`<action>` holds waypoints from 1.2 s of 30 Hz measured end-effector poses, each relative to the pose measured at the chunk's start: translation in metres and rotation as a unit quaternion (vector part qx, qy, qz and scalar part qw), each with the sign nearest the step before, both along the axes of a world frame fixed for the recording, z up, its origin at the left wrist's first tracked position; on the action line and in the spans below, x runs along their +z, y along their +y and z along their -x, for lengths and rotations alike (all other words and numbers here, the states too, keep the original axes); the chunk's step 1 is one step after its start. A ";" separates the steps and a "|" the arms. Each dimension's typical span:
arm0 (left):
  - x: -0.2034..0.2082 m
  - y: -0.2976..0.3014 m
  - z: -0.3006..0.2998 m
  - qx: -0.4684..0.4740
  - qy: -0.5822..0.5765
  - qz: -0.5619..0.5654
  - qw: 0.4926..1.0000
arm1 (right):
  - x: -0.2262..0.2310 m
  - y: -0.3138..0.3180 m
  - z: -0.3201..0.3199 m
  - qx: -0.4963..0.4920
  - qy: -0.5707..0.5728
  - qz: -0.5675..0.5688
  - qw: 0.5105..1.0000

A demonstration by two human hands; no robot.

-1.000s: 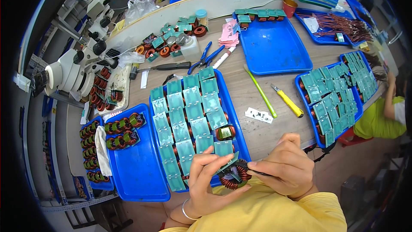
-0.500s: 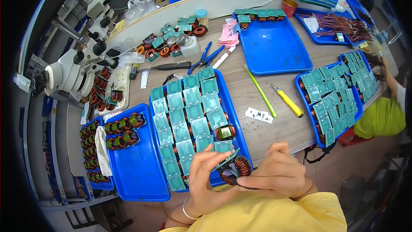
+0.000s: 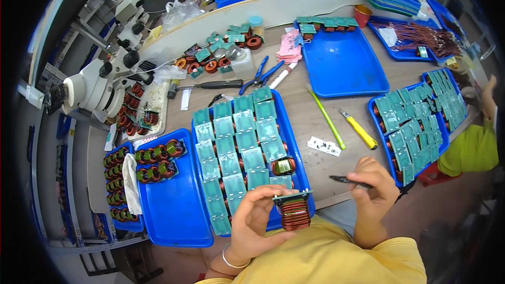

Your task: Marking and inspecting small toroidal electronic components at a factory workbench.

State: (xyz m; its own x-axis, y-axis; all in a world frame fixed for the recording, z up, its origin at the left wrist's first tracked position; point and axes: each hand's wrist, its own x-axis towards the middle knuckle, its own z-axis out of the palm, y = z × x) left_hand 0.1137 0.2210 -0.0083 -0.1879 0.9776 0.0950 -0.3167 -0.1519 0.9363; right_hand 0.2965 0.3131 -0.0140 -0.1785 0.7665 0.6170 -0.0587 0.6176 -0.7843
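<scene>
My left hand (image 3: 246, 226) grips a coil (image 3: 295, 215) wound with copper wire, its green circuit board uppermost. The coil is above the near edge of a blue tray (image 3: 291, 139) filled with rows of similar boards, green faces up. In that tray one coil (image 3: 284, 166) lies differently, with a yellow-green band showing. To the right, apart from the coil, my right hand (image 3: 374, 183) pinches a slim black pointed tool (image 3: 347, 181), perhaps tweezers. Its tip points left.
Left stands a blue tray (image 3: 179, 215) with a few coils; right, another tray (image 3: 399, 164) of boards. A yellow utility knife (image 3: 362, 132), green stick (image 3: 327, 120), blue pliers (image 3: 258, 79) and hammer (image 3: 210, 85) lie on the table. White microscopes (image 3: 87, 87) stand left. People sit nearby.
My right hand has drawn away from the coil to the right, with the black tool. In my left hand the coil has turned so its board lies nearly level on top.
</scene>
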 end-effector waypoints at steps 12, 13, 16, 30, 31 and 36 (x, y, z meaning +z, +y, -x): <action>-0.018 -0.044 0.083 0.264 0.066 -0.011 0.962 | -0.108 -0.009 -0.030 -0.121 -0.032 0.193 0.973; -0.023 -0.054 0.099 0.302 0.083 0.044 0.949 | -0.117 -0.011 -0.032 -0.126 -0.030 0.205 0.970; -0.048 -0.081 0.141 0.381 0.134 0.133 0.905 | -0.132 -0.012 -0.040 -0.118 -0.027 0.206 0.971; -0.068 -0.089 0.186 0.411 0.573 0.237 0.668 | -0.130 -0.009 -0.033 -0.148 -0.037 0.202 0.968; -0.062 -0.088 0.185 0.357 0.608 0.238 0.668 | -0.130 -0.009 -0.033 -0.150 -0.036 0.206 0.966; -0.037 -0.085 0.183 0.209 0.733 0.219 0.609 | -0.129 -0.008 -0.034 -0.146 -0.044 0.199 0.968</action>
State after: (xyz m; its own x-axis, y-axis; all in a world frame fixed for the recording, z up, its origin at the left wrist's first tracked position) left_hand -0.0697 0.1357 -0.0450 -0.4569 0.8650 0.2073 0.8887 0.4342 0.1472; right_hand 0.3308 0.3050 -0.1433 0.0426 0.9662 0.2541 0.1505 0.2452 -0.9577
